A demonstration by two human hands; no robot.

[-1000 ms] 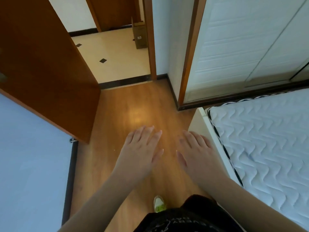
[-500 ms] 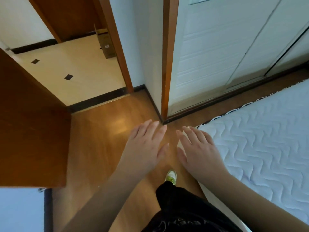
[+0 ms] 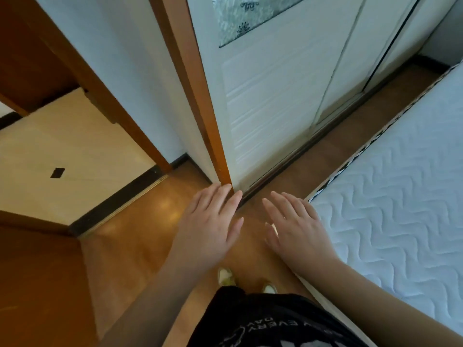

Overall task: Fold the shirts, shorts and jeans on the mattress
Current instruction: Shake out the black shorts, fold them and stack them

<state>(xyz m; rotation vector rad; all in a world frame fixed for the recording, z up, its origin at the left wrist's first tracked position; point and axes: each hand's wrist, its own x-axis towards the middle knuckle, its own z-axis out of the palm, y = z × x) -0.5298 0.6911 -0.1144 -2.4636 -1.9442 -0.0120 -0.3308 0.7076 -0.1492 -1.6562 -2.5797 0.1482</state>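
A white quilted mattress (image 3: pixel 400 196) with a zigzag-patterned edge fills the right side; the part in view is bare, with no clothes on it. My left hand (image 3: pixel 210 221) is held out flat over the wooden floor, fingers apart and holding nothing. My right hand (image 3: pixel 295 226) is beside it, also flat and holding nothing, just left of the mattress corner. No shirts, shorts or jeans show in this view.
A white sliding wardrobe (image 3: pixel 275 96) stands ahead, with a narrow strip of wooden floor (image 3: pixel 338 141) between it and the mattress. At the left a brown door frame (image 3: pixel 120 106) opens onto a cream tiled floor (image 3: pixel 62 151). My shoes (image 3: pixel 226 276) show below.
The view has swung to the right: the doorway slid left, and the wardrobe and mattress came further into view. Both hands stay flat and empty in front of me.
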